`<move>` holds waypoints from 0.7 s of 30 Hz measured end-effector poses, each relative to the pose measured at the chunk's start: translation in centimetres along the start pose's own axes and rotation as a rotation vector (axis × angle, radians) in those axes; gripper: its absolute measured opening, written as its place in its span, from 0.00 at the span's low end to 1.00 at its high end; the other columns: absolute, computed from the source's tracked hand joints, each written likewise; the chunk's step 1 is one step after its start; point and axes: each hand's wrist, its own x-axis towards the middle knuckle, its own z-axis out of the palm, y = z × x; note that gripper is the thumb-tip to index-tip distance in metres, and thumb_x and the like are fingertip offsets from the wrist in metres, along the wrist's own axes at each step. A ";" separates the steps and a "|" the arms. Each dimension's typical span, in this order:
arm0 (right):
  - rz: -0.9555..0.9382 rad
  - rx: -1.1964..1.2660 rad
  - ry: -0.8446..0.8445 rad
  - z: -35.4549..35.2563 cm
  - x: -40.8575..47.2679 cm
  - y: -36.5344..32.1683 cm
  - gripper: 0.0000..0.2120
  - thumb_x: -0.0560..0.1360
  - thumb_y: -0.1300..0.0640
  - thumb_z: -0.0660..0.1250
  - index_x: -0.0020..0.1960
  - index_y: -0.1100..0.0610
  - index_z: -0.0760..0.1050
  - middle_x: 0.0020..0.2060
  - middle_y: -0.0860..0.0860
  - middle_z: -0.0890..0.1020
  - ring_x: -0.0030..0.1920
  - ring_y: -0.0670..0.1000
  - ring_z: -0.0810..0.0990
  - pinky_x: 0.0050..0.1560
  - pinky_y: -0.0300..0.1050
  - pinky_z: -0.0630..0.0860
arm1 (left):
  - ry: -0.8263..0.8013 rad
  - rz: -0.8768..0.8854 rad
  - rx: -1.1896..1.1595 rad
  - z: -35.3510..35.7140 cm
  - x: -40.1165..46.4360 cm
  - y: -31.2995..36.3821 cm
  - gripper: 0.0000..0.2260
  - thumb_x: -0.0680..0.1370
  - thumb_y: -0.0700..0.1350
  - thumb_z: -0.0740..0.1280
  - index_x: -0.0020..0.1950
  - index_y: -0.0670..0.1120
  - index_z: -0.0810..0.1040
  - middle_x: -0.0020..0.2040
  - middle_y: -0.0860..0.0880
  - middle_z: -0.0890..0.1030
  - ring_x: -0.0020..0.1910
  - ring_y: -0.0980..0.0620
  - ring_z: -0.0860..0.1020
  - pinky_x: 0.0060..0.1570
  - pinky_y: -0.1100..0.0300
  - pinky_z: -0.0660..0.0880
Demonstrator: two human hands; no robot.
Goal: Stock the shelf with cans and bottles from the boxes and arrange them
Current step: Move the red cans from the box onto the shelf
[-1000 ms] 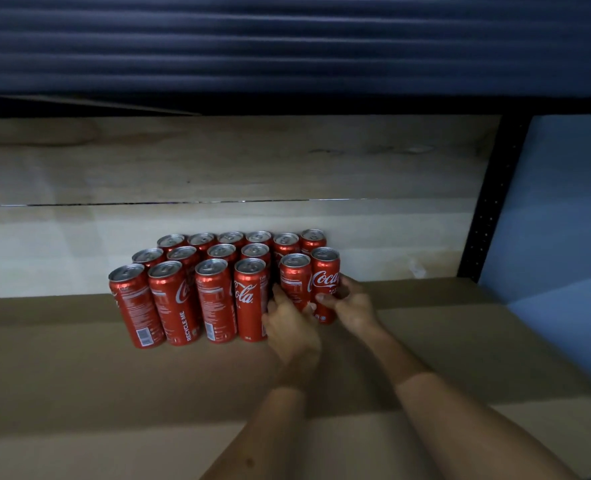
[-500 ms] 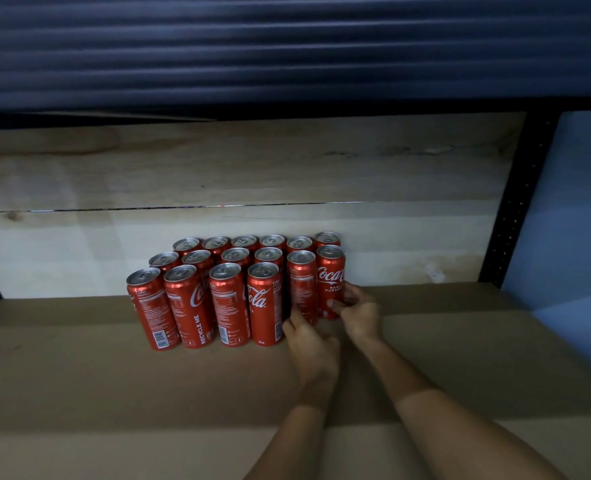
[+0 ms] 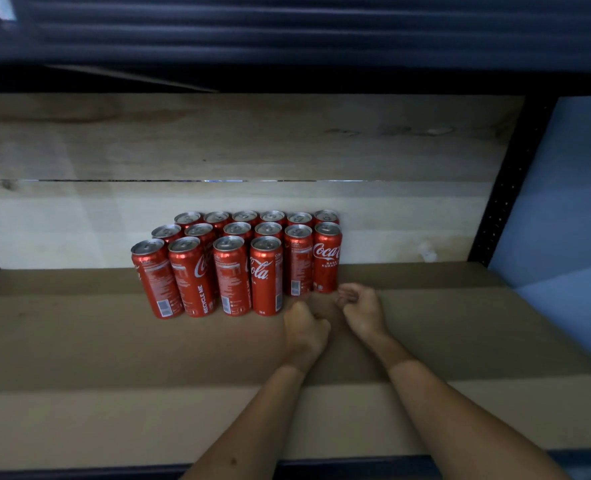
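Red cans (image 3: pixel 238 261) standing upright in a tight block on the cardboard-covered shelf (image 3: pixel 79 341), in three rows. Back row of six against the pale wooden back wall (image 3: pixel 218 150); middle row of six just in front of it; front row of only four, at the left part of the block. Silver tops all facing up, labels turned in different directions. At the right end of the middle row, the can with the white logo (image 3: pixel 327 259) facing forward, touching its neighbour can (image 3: pixel 297 263) on the left.

Left hand (image 3: pixel 304 327) on the shelf just in front of the block, right of the last can of the front row (image 3: pixel 266 275), near it but not touching. Fingers curled into a loose fist, holding nothing.

Right hand (image 3: pixel 361 306) just beside the left hand, in front of and slightly right of the can with the white logo. Fingers bent inward, thumb and fingertips close to the base of that can; touching or apart, cannot tell. Nothing held in this hand either.

Both forearms reaching in from the lower edge, over the front strip of the shelf.

Right of the block, bare cardboard up to the black perforated upright post (image 3: pixel 502 195). Beyond the post, a blue wall (image 3: pixel 564 202). Above the wooden back wall, a dark blue ribbed panel (image 3: pixel 287 29).
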 end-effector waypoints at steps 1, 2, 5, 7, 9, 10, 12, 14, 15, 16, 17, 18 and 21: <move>-0.029 -0.060 -0.002 -0.2 -0.7 0.1 0.14 0.73 0.74 0.64 0.58 0.69 0.79 0.49 0.61 0.84 0.48 0.54 0.81 0.48 0.29 0.76 | -0.030 0.024 0.024 -0.5 -0.3 -0.3 0.21 0.72 0.35 0.66 0.66 0.39 0.75 0.62 0.41 0.78 0.63 0.43 0.75 0.63 0.58 0.69; -0.053 -0.117 -0.006 -0.3 -1.4 0.4 0.14 0.73 0.73 0.64 0.57 0.68 0.79 0.49 0.61 0.84 0.48 0.54 0.82 0.48 0.30 0.75 | -0.062 0.055 0.051 -1.1 -0.6 -0.7 0.20 0.72 0.34 0.65 0.65 0.39 0.75 0.62 0.41 0.78 0.63 0.44 0.75 0.63 0.60 0.68; -0.080 -0.286 -0.007 -1.1 -3.8 0.8 0.13 0.72 0.67 0.67 0.56 0.61 0.83 0.51 0.56 0.85 0.52 0.54 0.83 0.54 0.37 0.74 | -0.148 0.142 0.135 -2.9 -1.3 -2.4 0.20 0.72 0.32 0.64 0.62 0.41 0.78 0.63 0.43 0.78 0.63 0.46 0.74 0.64 0.62 0.67; -0.077 -0.378 -0.040 -1.6 -5.7 0.7 0.12 0.73 0.63 0.68 0.55 0.58 0.83 0.52 0.55 0.85 0.54 0.54 0.83 0.58 0.41 0.74 | -0.182 0.159 0.189 -4.1 -1.9 -3.5 0.18 0.71 0.32 0.63 0.60 0.42 0.80 0.61 0.44 0.79 0.63 0.47 0.75 0.65 0.59 0.69; -0.052 -0.443 -0.109 -2.2 -8.1 0.2 0.12 0.74 0.61 0.68 0.56 0.58 0.83 0.55 0.53 0.84 0.57 0.54 0.81 0.59 0.40 0.72 | -0.235 0.187 0.266 -5.4 -3.1 -4.4 0.17 0.74 0.35 0.65 0.62 0.43 0.79 0.64 0.45 0.78 0.65 0.47 0.75 0.67 0.58 0.68; -0.052 -0.471 -0.140 -2.6 -9.5 -0.2 0.12 0.76 0.59 0.68 0.58 0.57 0.82 0.57 0.52 0.83 0.59 0.53 0.81 0.60 0.39 0.71 | -0.269 0.217 0.313 -6.0 -3.9 -4.8 0.17 0.76 0.38 0.65 0.64 0.44 0.78 0.66 0.46 0.76 0.67 0.47 0.73 0.68 0.58 0.67; -0.098 -0.527 -0.174 -3.3 -12.3 -0.9 0.13 0.77 0.56 0.67 0.60 0.55 0.81 0.61 0.50 0.82 0.62 0.52 0.78 0.62 0.39 0.70 | -0.317 0.285 0.423 -7.3 -5.5 -5.4 0.17 0.79 0.45 0.63 0.68 0.45 0.75 0.70 0.47 0.73 0.69 0.46 0.71 0.69 0.56 0.66; -0.172 -0.595 -0.185 -3.7 -15.1 -1.5 0.14 0.78 0.54 0.66 0.62 0.54 0.81 0.63 0.49 0.80 0.64 0.52 0.77 0.64 0.41 0.70 | -0.292 0.397 0.550 -8.3 -7.4 -5.8 0.16 0.80 0.48 0.61 0.66 0.45 0.75 0.68 0.45 0.75 0.67 0.44 0.73 0.66 0.52 0.70; -0.202 -0.622 -0.179 -3.7 -16.5 -1.7 0.14 0.78 0.53 0.65 0.62 0.54 0.80 0.64 0.49 0.80 0.65 0.52 0.77 0.65 0.42 0.70 | -0.273 0.456 0.589 -8.8 -8.5 -6.0 0.16 0.80 0.48 0.60 0.65 0.44 0.76 0.67 0.44 0.75 0.65 0.43 0.73 0.64 0.51 0.71; -0.235 -0.645 -0.163 -3.6 -17.8 -1.7 0.15 0.79 0.53 0.64 0.62 0.54 0.80 0.64 0.49 0.80 0.65 0.52 0.76 0.64 0.43 0.71 | -0.267 0.507 0.609 -9.2 -9.5 -6.3 0.16 0.80 0.48 0.59 0.64 0.43 0.76 0.67 0.43 0.76 0.65 0.42 0.73 0.64 0.51 0.71; -0.266 -0.660 -0.133 -3.5 -19.2 -1.6 0.14 0.79 0.53 0.64 0.62 0.55 0.80 0.64 0.50 0.80 0.66 0.52 0.76 0.64 0.44 0.71 | -0.258 0.562 0.626 -9.5 -10.7 -6.6 0.16 0.80 0.47 0.58 0.63 0.42 0.77 0.66 0.43 0.76 0.65 0.42 0.73 0.65 0.51 0.70; -0.304 -0.657 -0.088 -3.3 -20.5 -1.3 0.14 0.79 0.54 0.63 0.61 0.55 0.81 0.63 0.50 0.80 0.66 0.52 0.76 0.65 0.45 0.71 | -0.237 0.622 0.637 -9.9 -11.9 -7.1 0.17 0.80 0.47 0.57 0.63 0.41 0.77 0.66 0.42 0.77 0.66 0.41 0.73 0.65 0.51 0.70; -0.383 -0.558 0.076 -2.7 -24.7 0.2 0.15 0.78 0.57 0.62 0.60 0.58 0.82 0.61 0.52 0.82 0.66 0.54 0.76 0.69 0.52 0.70 | -0.126 0.841 0.683 -11.4 -15.4 -9.3 0.20 0.78 0.48 0.58 0.64 0.40 0.77 0.64 0.41 0.78 0.65 0.41 0.75 0.64 0.49 0.70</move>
